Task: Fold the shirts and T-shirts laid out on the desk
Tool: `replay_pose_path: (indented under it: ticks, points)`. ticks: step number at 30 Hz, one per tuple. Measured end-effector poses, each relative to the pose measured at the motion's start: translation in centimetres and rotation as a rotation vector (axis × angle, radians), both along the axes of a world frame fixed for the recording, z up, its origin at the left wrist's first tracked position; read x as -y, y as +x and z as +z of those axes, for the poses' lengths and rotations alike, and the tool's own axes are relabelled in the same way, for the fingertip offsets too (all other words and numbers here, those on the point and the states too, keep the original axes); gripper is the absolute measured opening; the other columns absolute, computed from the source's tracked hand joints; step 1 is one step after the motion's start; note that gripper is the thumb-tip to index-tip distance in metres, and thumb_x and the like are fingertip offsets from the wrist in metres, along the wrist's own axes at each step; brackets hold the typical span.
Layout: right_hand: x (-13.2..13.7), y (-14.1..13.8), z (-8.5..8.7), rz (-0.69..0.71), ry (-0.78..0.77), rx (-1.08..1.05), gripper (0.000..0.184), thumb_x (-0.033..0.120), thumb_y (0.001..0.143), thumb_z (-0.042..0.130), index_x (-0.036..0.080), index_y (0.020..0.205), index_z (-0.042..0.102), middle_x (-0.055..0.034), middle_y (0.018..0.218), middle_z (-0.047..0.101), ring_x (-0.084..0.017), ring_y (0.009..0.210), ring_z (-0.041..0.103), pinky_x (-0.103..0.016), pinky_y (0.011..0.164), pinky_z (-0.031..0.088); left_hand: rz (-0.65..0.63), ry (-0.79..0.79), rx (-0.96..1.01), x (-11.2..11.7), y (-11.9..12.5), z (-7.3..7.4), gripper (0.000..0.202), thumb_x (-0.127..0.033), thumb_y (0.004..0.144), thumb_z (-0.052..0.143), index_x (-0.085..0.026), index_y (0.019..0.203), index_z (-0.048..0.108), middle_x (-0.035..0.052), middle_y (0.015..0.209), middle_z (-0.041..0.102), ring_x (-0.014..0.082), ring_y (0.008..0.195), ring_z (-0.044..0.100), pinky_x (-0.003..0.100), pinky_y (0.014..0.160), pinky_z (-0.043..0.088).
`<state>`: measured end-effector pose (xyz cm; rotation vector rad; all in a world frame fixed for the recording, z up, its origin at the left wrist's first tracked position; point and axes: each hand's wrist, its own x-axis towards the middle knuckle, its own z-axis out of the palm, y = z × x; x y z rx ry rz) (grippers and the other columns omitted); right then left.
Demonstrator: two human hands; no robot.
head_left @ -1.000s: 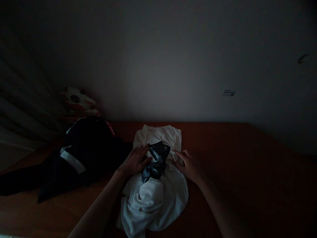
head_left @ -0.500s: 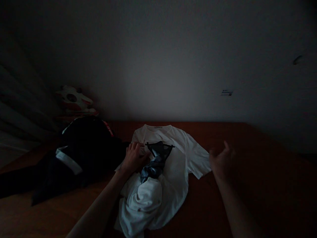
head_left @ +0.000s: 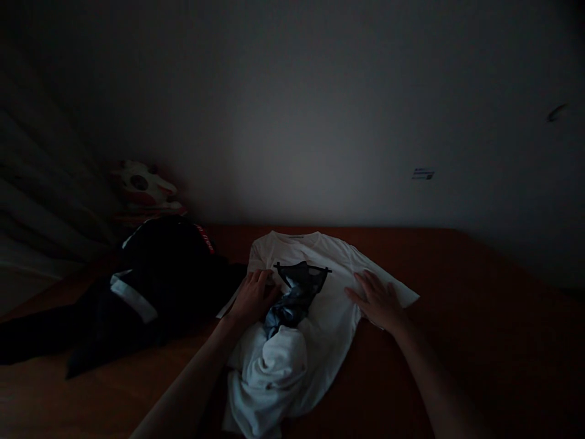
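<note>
Fingers of the right hand (head_left: 378,303) lay slightly apart on the white shirt (head_left: 326,326), close to where its right sleeve (head_left: 404,294) joined the body; no grip on the cloth was observed. Fingers of the left hand (head_left: 253,297) were bent and rather close together on the shirt's opposite side, thumb set off toward the middle; whether cloth was pinched there could not be told.

Change noted: half a second earlier the right hand had been well out to the right, at the sleeve's end; it had since come back in over the sleeve, whose tip now lay outstretched just beyond its fingers. A second earlier that sleeve had not shown spread at all. The left hand had kept much the same place. In this inspector's judgement, the right side of the shirt had thus been opened out, while the lower part remained in disorder.

Between the two sets of fingers sat a dark patterned patch (head_left: 299,285), creased; print or separate cloth could not be determined. Nearer the wearer than the fingers lay bunched white fabric (head_left: 269,378), possibly the shirt's own. Left of the left fingers was a dark garment (head_left: 169,274), heaped. Right of the right fingers extended the brown surface (head_left: 457,317), and beyond all fingers rose the wall (head_left: 320,110), dimly lit
</note>
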<state>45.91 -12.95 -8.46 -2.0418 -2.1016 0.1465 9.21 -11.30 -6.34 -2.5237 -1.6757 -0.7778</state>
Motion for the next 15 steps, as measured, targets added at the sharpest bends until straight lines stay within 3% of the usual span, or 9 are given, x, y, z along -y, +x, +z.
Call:
replay_pose_path:
  ticks: [5,9,12,15]
  points:
    - [-2.3,5.6,0.2,0.221,0.048,0.016,0.062,0.062,0.099,0.03,0.029,0.15,0.044,-0.0091,0.161,0.04,-0.027,0.149,0.035,-0.056,0.12,0.022,0.022,0.013,0.004,0.0,0.1,-0.1,0.037,-0.044,0.096,0.055,-0.019,0.124,0.057,0.0127,0.118,0.065,0.0307,0.111,0.06,0.046,0.096,0.049]
    - [-3.6,8.8,1.8,0.119,0.186,0.217,0.05,0.052,0.098,0.044,0.023,0.136,0.059,-0.0146,0.147,0.056,-0.033,0.139,0.047,-0.056,0.114,0.032,0.037,0.001,0.001,0.0,0.2,0.0,0.035,-0.041,0.097,0.052,-0.018,0.123,0.056,0.0135,0.121,0.066,0.0316,0.114,0.059,0.048,0.099,0.047]
    - [-3.6,8.1,3.8,0.021,0.215,0.364,0.035,0.033,0.098,0.046,0.019,0.121,0.069,-0.0168,0.129,0.067,-0.034,0.123,0.059,-0.054,0.105,0.039,0.056,-0.002,0.0,-0.1,0.2,0.0,0.034,-0.038,0.098,0.05,-0.015,0.123,0.055,0.0161,0.12,0.066,0.0323,0.115,0.061,0.049,0.101,0.046]
    - [-2.9,4.7,4.8,-0.118,0.098,0.347,0.037,0.016,0.095,0.042,0.017,0.118,0.07,-0.0168,0.115,0.072,-0.032,0.109,0.066,-0.051,0.097,0.043,0.035,0.012,0.009,-0.4,0.2,-0.3,0.036,-0.038,0.097,0.052,-0.014,0.123,0.055,0.0173,0.12,0.066,0.0316,0.115,0.061,0.047,0.104,0.046]
